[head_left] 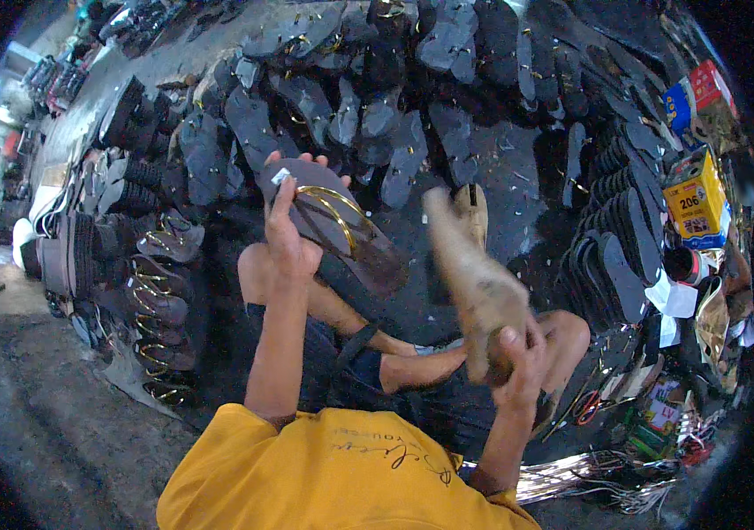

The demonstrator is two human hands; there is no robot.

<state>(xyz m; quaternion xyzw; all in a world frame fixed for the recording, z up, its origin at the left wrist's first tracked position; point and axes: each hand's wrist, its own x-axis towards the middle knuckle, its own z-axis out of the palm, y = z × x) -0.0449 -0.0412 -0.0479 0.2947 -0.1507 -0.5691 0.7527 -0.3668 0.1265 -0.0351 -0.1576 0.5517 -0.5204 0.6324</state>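
My left hand (291, 240) is closed around the toe or heel end of a dark flip-flop (375, 262) with a shiny gold strap. A small white tag sits by my thumb. My right hand (522, 367) grips the thick end of a tan, foot-shaped shoe last (481, 296), smeared by motion, whose narrow end points up and away. Behind it stands a second tan last (472, 210) with a dark slot in its top, partly hidden. The flip-flop and the held last are apart, both above my crossed legs.
Many dark soles (306, 102) with gold fittings cover the floor ahead. Sole stacks (611, 265) stand at right. Finished gold-strapped flip-flops (158, 305) line the left. A yellow box (697, 199), red-handled scissors (586, 406) and a bundle of shiny strips (571, 477) lie at right.
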